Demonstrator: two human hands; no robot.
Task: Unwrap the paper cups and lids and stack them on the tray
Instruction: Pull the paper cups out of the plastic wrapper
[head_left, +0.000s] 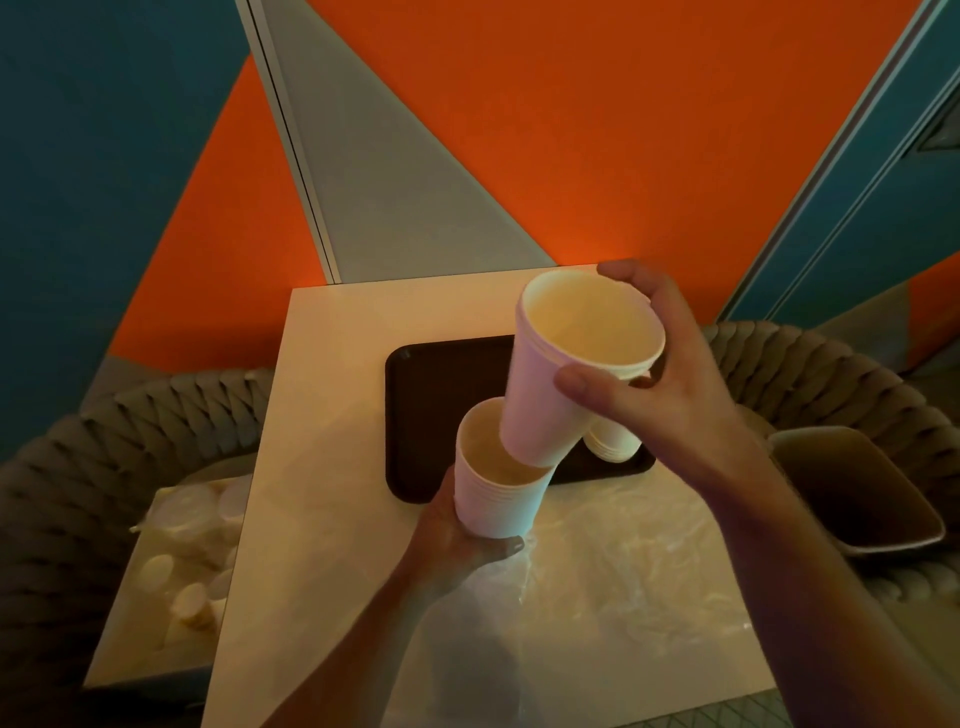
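- Both hands are busy above the counter: the left hand grips a lower stack of paper cups from below, thumb wrapped round its base, and the right hand grips an upper stack of paper cups near its rim, fingers curled over the far edge and thumb pressed on the near side.
- White counter: it carries the tray, which serves as the landmark for what follows.
- Clear plastic wrap: crumpled flat on the counter, on the near side of the tray and reaching toward the near right corner.
- Cardboard box: open, to the right of the tray, off the counter, on a woven grey seat.
- Dark brown tray: flat on the counter, toward its far right part.
- Upper stack: tilted, mouth open toward the camera, held over the tray's near edge, with its base dipping into the mouth of the lower stack.
- Lower stack: nearly upright, held just at the tray's near edge.
- Third small stack of cups: standing on the tray at its near right corner, partly hidden behind the right hand.
- Wrapped lids and cups: a pale, blurred heap to the left of the tray, lower than the counter.
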